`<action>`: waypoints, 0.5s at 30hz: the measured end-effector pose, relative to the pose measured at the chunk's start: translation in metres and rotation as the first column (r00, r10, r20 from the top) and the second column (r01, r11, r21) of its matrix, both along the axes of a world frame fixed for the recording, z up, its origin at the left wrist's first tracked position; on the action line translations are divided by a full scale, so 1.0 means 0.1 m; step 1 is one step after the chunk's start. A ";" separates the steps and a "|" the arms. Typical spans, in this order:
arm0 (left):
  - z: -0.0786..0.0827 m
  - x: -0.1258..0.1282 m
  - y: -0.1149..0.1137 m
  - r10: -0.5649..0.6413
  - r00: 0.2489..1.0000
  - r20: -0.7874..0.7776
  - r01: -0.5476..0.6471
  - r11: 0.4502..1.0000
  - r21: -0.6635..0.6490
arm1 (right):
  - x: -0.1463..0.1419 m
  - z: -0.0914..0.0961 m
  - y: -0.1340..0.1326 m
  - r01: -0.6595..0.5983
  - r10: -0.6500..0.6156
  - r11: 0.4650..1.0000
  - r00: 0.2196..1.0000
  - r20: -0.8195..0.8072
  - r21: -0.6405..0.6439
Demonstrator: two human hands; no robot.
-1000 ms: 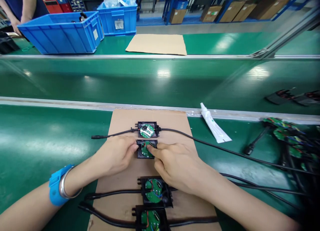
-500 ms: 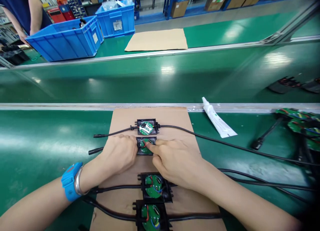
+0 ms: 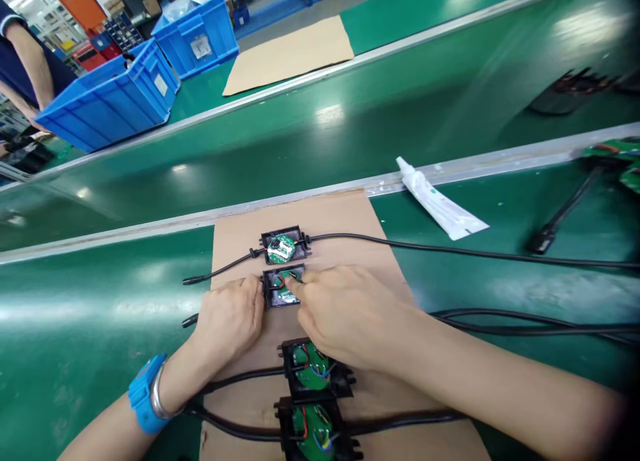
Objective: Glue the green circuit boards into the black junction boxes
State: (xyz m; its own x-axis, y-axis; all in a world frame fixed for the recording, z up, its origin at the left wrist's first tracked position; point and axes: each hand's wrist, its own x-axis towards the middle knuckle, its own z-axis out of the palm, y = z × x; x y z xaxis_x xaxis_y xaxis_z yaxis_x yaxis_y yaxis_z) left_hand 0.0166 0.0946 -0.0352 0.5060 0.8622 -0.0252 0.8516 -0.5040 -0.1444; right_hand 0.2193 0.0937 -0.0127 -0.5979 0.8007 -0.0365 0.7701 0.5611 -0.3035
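Note:
A small open black plastic case (image 3: 268, 300) with a green circuit board (image 3: 285, 294) lies between my hands on a cardboard sheet. My left hand (image 3: 231, 318) is closed at the case's left edge over a short black cable (image 3: 190, 320), whose plug end sticks out beyond it. From the right, my right hand (image 3: 345, 308) presses its index fingertip onto the board near a red wire. Its other fingers are curled around the case's right end, partly hidden. Above sits another case (image 3: 300, 242) with a white-coated board. Two more wired cases (image 3: 330, 388) lie below.
The cardboard sheet (image 3: 330, 214) lies on a green bench. A white tube (image 3: 443, 204) rests at right, near black cables (image 3: 500, 321) and a plug (image 3: 543, 238). Across the metal rail stand blue bins (image 3: 115, 108), with a person (image 3: 30, 54) beside them.
The view has tilted and shifted, so bench and bins appear slanted. The circuit board has tilted, showing a white patch along its lower edge. My right index finger stays on it.

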 end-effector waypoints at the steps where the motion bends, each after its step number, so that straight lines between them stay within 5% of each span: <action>1: 0.02 0.02 0.01 0.002 0.999 -0.047 -0.001 1.000 0.003 | 0.01 0.00 0.01 -0.008 0.008 1.000 1.000 -0.003 0.000; 5: 0.11 0.12 0.03 0.017 0.976 -0.215 -0.021 1.000 -0.017 | -0.01 0.00 0.01 -0.033 0.033 0.999 0.999 -0.010 0.021; 8: 0.16 0.13 0.03 -0.005 0.983 -0.186 -0.003 0.999 -0.044 | -0.05 -0.01 -0.03 -0.026 0.026 0.999 1.000 -0.004 0.025; 12: 0.17 0.06 0.01 -0.007 0.994 0.108 0.007 1.000 0.008 | -0.02 -0.01 -0.06 -0.019 0.018 0.999 0.999 -0.034 -0.029; 15: 0.12 0.01 0.01 -0.163 0.903 0.398 0.163 0.986 0.035 | 0.07 0.03 -0.04 -0.043 0.028 0.988 0.995 -0.099 -0.151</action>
